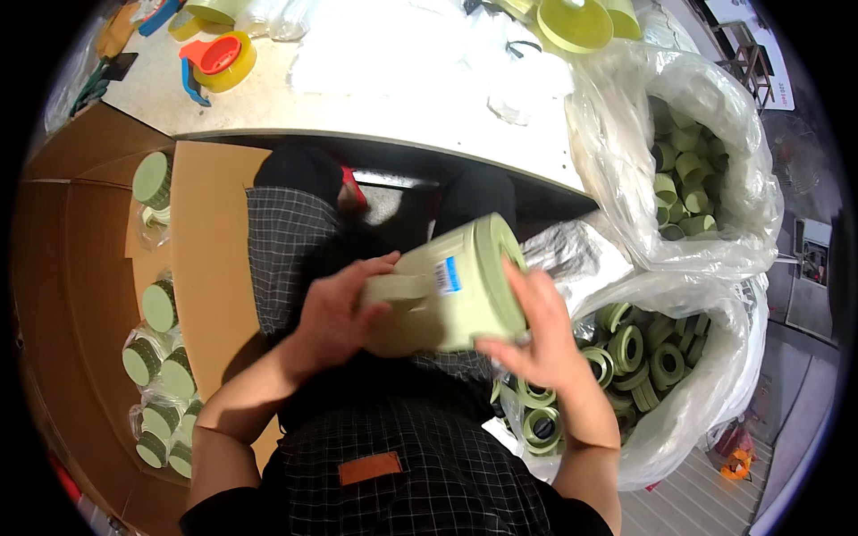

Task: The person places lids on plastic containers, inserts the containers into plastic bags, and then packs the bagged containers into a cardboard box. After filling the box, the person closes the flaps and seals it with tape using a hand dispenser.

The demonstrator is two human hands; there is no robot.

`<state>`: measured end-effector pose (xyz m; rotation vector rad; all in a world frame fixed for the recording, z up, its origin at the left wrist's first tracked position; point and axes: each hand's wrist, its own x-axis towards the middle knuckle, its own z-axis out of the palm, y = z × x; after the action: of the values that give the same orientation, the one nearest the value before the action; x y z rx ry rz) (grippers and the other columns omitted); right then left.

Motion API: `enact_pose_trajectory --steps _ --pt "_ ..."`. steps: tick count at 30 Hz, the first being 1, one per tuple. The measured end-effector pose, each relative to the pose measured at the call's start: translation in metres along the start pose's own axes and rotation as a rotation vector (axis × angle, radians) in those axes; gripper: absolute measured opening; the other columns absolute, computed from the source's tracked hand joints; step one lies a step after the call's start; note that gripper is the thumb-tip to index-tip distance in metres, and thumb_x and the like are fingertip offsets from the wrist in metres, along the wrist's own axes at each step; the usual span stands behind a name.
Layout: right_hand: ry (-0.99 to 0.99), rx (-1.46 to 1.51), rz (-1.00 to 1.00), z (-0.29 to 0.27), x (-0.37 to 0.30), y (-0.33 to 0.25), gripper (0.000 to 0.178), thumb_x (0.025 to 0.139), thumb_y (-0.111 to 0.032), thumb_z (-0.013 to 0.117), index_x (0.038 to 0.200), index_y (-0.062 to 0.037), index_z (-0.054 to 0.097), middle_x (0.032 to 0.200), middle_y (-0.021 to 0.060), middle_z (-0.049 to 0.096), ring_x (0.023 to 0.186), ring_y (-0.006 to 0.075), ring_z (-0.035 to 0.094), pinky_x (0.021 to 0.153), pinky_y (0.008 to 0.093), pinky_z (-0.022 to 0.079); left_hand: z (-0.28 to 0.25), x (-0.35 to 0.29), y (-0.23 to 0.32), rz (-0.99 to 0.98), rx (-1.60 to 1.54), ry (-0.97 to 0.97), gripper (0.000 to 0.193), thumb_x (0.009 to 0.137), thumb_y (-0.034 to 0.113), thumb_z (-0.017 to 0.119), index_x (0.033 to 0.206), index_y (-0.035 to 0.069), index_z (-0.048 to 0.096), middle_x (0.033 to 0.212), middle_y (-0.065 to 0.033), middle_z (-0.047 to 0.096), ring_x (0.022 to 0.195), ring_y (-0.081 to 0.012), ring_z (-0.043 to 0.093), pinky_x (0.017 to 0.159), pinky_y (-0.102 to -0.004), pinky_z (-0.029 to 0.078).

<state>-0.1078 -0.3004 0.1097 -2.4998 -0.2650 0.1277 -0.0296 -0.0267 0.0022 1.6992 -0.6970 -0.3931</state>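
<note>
Over my lap I hold a large pale-green mug tilted on its side, slightly blurred. Its handle points toward my left hand, which is closed around the handle side and lower end. My right hand grips the other end, at the darker green lid, thumb below and fingers over the rim. A small blue and white sticker is on the mug's side. The palm side of both hands is hidden.
Left of me an open cardboard box holds several green mugs, some bagged. At right stand a plastic-lined bag of green lids and another of green cups. On the white table lies a tape dispenser.
</note>
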Motion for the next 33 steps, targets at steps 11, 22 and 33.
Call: enact_pose_trajectory --steps 11,22,33 --pt "0.239 0.48 0.182 0.008 0.03 0.087 0.07 0.1 -0.05 0.049 0.146 0.0025 0.043 0.124 0.0148 0.052 0.115 0.0258 0.049 0.103 0.0367 0.038 -0.013 0.046 0.084 0.379 0.025 -0.159 0.032 0.085 0.025 0.071 0.111 0.006 0.068 0.123 -0.0138 0.066 0.099 -0.029 0.068 0.089 -0.0404 0.055" --pt "0.069 0.817 0.13 0.014 0.055 0.1 0.056 0.083 -0.009 0.072 0.136 -0.0006 0.054 0.121 0.0161 0.059 0.115 0.0283 0.058 0.1 0.0354 0.045 -0.04 0.289 -0.114 -0.039 0.605 0.298 0.011 0.092 0.009 0.058 0.088 0.001 0.065 0.087 -0.0132 0.066 0.077 -0.031 0.061 0.075 -0.04 0.049" --pt "0.651 0.839 0.407 0.044 0.135 0.13 0.012 0.091 -0.004 0.068 0.102 0.0017 0.069 0.081 0.0026 0.069 0.076 0.0083 0.062 0.071 0.0224 0.05 0.042 0.231 -0.004 -0.275 -0.074 0.015 0.023 0.102 0.009 0.047 0.1 -0.002 0.066 0.088 -0.0116 0.071 0.084 -0.0182 0.066 0.083 -0.0324 0.053"
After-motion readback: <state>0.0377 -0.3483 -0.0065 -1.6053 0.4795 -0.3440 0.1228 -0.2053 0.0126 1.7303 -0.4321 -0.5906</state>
